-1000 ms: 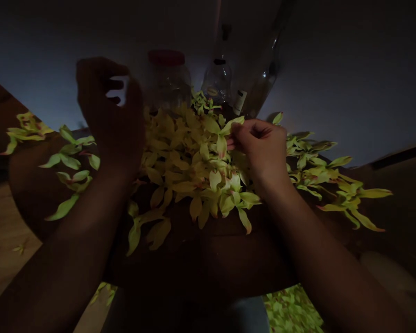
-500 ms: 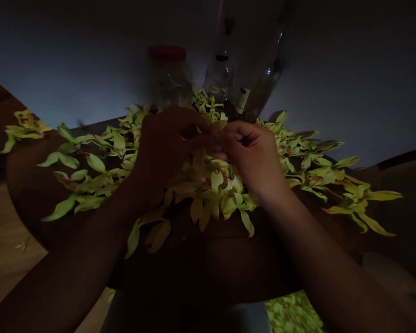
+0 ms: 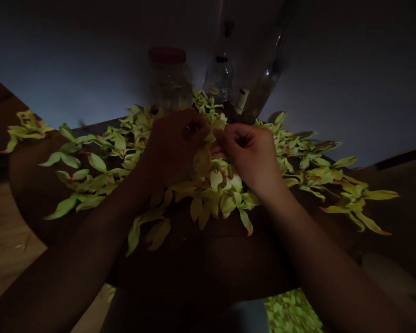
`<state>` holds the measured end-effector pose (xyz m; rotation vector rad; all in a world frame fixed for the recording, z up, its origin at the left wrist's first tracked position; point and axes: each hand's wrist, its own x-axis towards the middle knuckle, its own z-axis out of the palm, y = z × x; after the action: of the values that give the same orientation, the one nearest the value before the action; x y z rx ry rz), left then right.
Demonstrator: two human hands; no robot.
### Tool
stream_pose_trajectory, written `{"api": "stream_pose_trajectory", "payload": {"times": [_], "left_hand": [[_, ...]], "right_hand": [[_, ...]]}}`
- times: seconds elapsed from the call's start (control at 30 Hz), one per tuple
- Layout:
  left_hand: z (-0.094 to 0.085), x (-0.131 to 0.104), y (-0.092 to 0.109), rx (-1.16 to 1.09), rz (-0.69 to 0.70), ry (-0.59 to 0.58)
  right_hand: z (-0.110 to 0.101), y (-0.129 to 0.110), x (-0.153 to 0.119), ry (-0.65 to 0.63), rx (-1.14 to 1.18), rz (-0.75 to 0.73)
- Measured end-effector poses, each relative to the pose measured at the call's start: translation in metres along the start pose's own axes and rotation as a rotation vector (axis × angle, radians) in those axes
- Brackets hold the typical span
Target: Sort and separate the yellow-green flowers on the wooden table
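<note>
Yellow-green flowers (image 3: 217, 180) with long petals, some tinged red, lie heaped on the dark round table (image 3: 208, 263). Over the heap my left hand (image 3: 176, 143) is closed, thumb and forefinger pinched together on a flower (image 3: 217, 127). My right hand (image 3: 251, 148) faces it from the other side, its fingers curled and pinched on the same flower. The fingertips of both hands nearly meet there. In the dim light the part of the flower between the fingers is mostly hidden.
Behind the heap stand a clear jar (image 3: 171, 85) with a red lid, a glass bottle (image 3: 219, 78) and a tilted tall bottle (image 3: 260, 90) against the wall. More flowers (image 3: 360, 203) spread to the table's right edge. Petals (image 3: 293, 312) lie below the table's front edge.
My left hand has shifted slightly right, and more of the flower shows between the fingertips. My right hand stays almost in place, still pinched.
</note>
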<state>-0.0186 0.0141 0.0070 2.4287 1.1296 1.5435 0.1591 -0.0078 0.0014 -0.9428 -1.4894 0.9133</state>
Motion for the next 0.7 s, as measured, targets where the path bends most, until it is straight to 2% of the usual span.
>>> {"api": "stream_pose_trajectory", "payload": {"times": [0.1,0.2,0.27,0.33,0.4,0.43,0.53,0.63,0.7], "left_hand": [[-0.009,0.003,-0.002,-0.038,-0.143,0.145],[-0.024,0.006,-0.015,0.02,-0.258,0.377],[-0.031,0.007,-0.027,0.05,-0.269,0.496],[-0.033,0.009,-0.034,0.03,-0.182,0.555],[-0.029,0.008,-0.032,0.071,-0.055,0.526],[-0.026,0.008,-0.028,0.124,0.02,0.471],[-0.015,0.003,-0.008,0.25,0.197,0.199],[-0.006,-0.002,0.007,0.179,0.2,0.003],[-0.003,-0.004,0.009,0.155,0.169,0.001]], "right_hand": [[-0.003,0.004,0.001,0.043,-0.082,-0.017],[-0.005,0.007,0.002,0.084,-0.11,-0.011],[-0.007,0.007,0.003,0.122,-0.132,-0.017],[-0.007,0.007,0.003,0.16,-0.124,-0.026],[-0.006,0.006,0.003,0.181,-0.082,-0.019],[-0.005,0.005,0.003,0.183,-0.06,-0.011],[0.0,0.002,0.0,0.169,-0.012,-0.003],[0.005,-0.003,-0.003,0.114,0.03,-0.004],[0.007,-0.006,-0.005,0.062,0.065,0.017]]}}
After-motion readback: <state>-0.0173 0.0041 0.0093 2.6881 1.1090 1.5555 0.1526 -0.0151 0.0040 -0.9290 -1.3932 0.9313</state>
